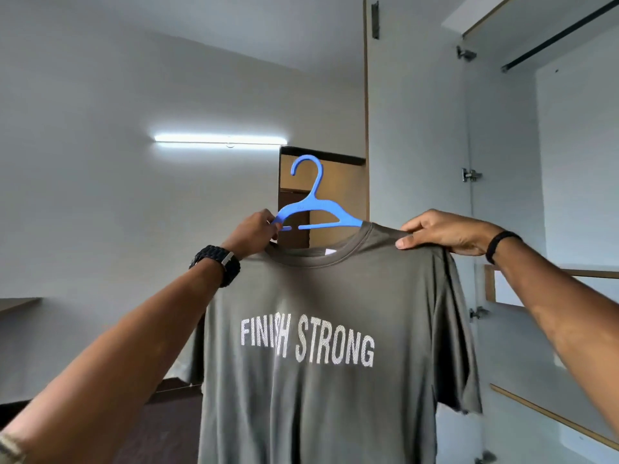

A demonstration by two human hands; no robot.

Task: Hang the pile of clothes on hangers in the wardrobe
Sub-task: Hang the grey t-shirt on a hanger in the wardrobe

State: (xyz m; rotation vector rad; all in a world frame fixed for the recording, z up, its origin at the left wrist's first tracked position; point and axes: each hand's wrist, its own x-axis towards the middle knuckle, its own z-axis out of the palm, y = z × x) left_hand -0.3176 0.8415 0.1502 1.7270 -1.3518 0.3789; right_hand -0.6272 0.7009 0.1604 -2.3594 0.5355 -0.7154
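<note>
Blue plastic was what I had in my left hand (258,231): one hanger (315,212), its left arm pinched between my fingers (273,226) at the collar, its right arm already tucked inside the neck of the one grey shirt (321,346). My right hand (445,234) pinched the shirt's right shoulder over that hidden arm, thumb pressed to the cloth. I held the shirt up in front of the open wardrobe door (418,128), with the one dark rail (559,35) up to my right and well apart from the hook. The left shoulder was not on the hanger yet, so I judged the shirt could slide off to the right if I let go there, or the collar could stretch as I forced the left arm in. Lifted crooked, the hook might also miss the rail. I counted two hands, one hanger, one shirt, one rail, and one watch (217,264) on my left wrist.
</note>
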